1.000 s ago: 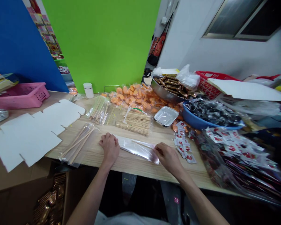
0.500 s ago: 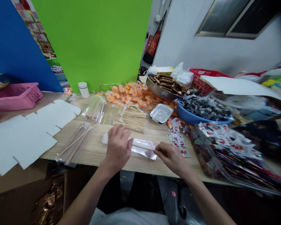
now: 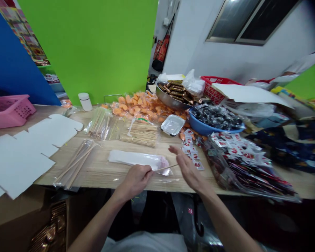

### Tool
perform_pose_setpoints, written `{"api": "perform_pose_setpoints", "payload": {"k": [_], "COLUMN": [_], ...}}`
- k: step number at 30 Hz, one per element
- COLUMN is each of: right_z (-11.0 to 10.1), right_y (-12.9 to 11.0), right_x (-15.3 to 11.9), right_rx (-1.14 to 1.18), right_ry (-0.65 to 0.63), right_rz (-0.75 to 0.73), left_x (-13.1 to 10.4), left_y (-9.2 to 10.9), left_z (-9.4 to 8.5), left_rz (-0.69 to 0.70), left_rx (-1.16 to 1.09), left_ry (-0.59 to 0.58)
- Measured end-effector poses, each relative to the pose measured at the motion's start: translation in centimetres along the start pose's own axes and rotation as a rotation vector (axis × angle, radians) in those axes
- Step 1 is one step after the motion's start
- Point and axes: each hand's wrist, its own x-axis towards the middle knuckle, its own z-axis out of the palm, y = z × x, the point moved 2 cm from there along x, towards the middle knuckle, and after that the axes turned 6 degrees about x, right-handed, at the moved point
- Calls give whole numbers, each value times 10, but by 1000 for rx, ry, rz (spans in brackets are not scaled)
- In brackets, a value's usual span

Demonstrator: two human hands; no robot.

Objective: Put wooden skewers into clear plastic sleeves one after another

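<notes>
My left hand (image 3: 137, 179) is closed around one end of a thin wooden stick (image 3: 168, 168), low over the front of the table. The stick's other end points right and reaches my right hand (image 3: 187, 168), which is open with its fingers stretched out; whether its palm touches the tip I cannot tell. Just behind the stick lies a stack of long clear plastic sleeves (image 3: 132, 157), white toward the left. A plastic bag of wooden sticks (image 3: 140, 133) sits farther back. Small red-and-white sachets (image 3: 193, 154) lie beyond my right hand.
To the left are flat white card boxes (image 3: 28, 147), a bag of longer sticks (image 3: 77, 162) and a pink basket (image 3: 9, 111). Orange wrapped pieces (image 3: 139, 106), a foil tray (image 3: 173, 125), a blue basin (image 3: 199, 126) and a metal bowl (image 3: 170, 100) stand behind.
My left hand has come off the plastic sleeves, moved nearer me and now grips the stick. My right hand has let go of it and opened. The view has turned slightly right.
</notes>
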Motion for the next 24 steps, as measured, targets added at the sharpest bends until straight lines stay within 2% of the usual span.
{"api": "perform_pose_setpoints", "payload": {"k": [3, 5, 7, 10, 13, 17, 20, 24], "right_z": [30, 41, 39, 26, 19, 20, 23, 22], "right_y": [-12, -19, -20, -10, -2, -10, -22, -32], "right_x": [-10, -13, -13, -9, -10, -16, -18, -18], "right_rx": [23, 33, 58, 185, 363, 366, 281, 126], "right_ry": [-189, -251, -189, -54, -60, -25, -67, -125], "right_rz": [-77, -109, -76, 50, 127, 60, -23, -104], "left_x": [2, 2, -1, -7, -12, -13, -13, -14], "left_y": [6, 9, 8, 4, 2, 4, 5, 4], "left_z": [6, 8, 8, 5, 4, 11, 15, 17], "left_rz": [26, 48, 32, -31, -67, -78, -81, -123], "left_rx": [-130, -213, -267, -333, -425, -667, -860, -947], "left_ry": [30, 50, 77, 127, 140, 35, -38, -61]}}
